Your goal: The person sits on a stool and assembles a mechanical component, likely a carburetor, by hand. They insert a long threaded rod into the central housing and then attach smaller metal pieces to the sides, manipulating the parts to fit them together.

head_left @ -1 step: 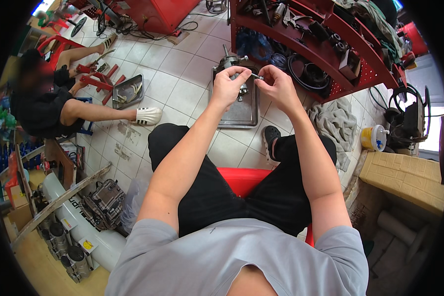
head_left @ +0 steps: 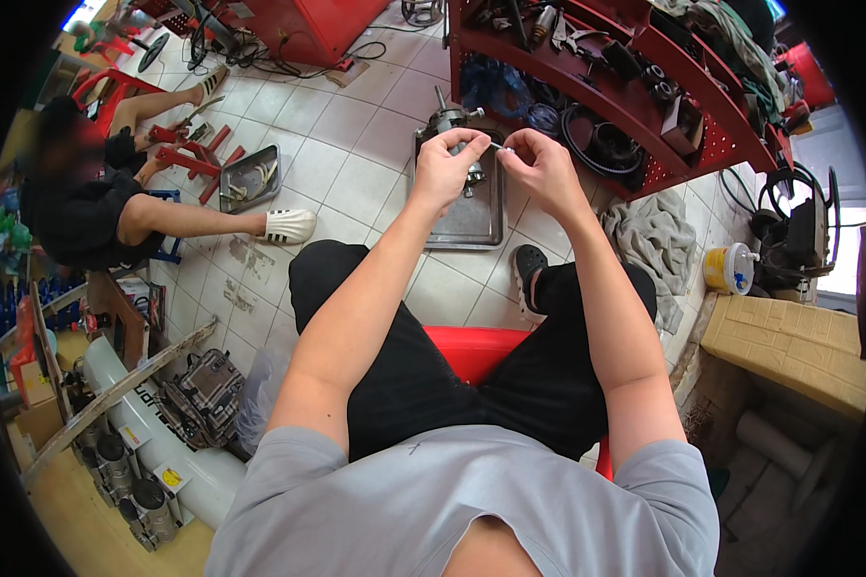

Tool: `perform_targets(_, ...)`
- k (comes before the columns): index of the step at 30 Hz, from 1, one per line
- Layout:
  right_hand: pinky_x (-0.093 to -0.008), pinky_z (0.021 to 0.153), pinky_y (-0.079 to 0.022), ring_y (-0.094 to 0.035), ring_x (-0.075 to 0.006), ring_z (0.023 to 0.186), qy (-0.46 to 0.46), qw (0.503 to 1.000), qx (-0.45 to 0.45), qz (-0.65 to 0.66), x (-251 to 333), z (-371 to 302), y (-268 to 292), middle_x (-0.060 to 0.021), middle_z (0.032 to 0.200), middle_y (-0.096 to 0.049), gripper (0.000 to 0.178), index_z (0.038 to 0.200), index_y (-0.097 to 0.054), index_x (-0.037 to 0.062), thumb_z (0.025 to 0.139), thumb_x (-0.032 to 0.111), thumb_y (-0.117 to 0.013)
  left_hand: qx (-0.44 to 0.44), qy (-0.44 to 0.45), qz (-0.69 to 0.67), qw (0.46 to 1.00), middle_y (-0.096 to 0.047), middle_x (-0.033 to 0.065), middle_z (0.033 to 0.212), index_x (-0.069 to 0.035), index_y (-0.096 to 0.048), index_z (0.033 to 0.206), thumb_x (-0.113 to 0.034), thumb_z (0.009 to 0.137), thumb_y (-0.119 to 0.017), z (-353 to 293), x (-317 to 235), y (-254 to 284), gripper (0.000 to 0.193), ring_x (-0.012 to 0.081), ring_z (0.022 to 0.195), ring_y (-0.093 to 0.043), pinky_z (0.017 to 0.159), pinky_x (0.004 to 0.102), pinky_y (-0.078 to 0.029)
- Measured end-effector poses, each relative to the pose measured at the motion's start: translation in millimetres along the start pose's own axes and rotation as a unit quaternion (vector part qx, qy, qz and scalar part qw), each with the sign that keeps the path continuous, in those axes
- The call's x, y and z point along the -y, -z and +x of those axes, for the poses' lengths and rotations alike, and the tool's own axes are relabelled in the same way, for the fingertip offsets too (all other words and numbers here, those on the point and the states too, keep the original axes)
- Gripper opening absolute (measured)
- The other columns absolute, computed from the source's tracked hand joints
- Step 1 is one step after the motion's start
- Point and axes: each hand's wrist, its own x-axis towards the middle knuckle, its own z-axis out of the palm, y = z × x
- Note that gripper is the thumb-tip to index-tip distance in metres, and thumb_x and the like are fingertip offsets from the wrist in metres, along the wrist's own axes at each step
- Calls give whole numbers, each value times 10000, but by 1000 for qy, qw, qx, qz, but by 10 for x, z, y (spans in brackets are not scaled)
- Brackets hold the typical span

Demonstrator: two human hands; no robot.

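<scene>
A small, thin, shiny piece [head_left: 496,146] spans the gap between my hands; it is too small to tell its kind. My left hand [head_left: 445,165] pinches its left end between thumb and index finger. The fingertips of my right hand [head_left: 543,171] are closed on its other end. Below and beyond them, a metal mechanical assembly [head_left: 449,119] with a shaft pointing up lies in a grey metal tray [head_left: 464,237] on the floor. My left hand partly hides the assembly.
A red shelf unit [head_left: 558,82] with tools and parts stands ahead right. At left, a seated person [head_left: 77,202] works beside a small tray [head_left: 271,183]. A grey cloth [head_left: 652,245], a white bucket [head_left: 728,269] and a cardboard box [head_left: 789,351] lie to the right.
My fingertips have shifted very slightly around the small piece, which now looks brighter. The arms and everything else stay in place.
</scene>
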Motion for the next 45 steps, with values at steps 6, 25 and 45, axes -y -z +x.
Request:
perform_targets(6, -294, 655, -491, -598, -136, 701, 8, 1000, -22, -9, -14, -10, 2, -99, 806, -666, 285, 967, -625, -16, 807, 202, -716, -3, 22, -7, 1000, -637, 6, 810, -31, -710, 983, -267, 877, -757, -28, -66, -40, 262, 73, 773, -567, 705, 216, -429)
perform_targets(25, -188, 595, -426, -567, -28, 699, -129, 908, 21, 397, -186, -35, -232, 22, 839, -646, 171, 982, -651, 79, 963, 247, -625, 81, -8, -81, 993, -627, 31, 977, -83, -570, 1056, -21, 934, -599, -26, 79, -12, 140, 113, 846, -659, 725, 252, -555)
perform_targets(45, -240, 758, -447, -559, -70, 806, -165, 903, 89, 386, -484, -123, -469, 14, 884, -625, 169, 991, -641, 58, 949, 221, -624, 179, 205, -2, 962, -642, 67, 1112, -57, -438, 1100, -119, 800, -722, 10, 198, 319, 418, 124, 895, -622, 773, 296, -495)
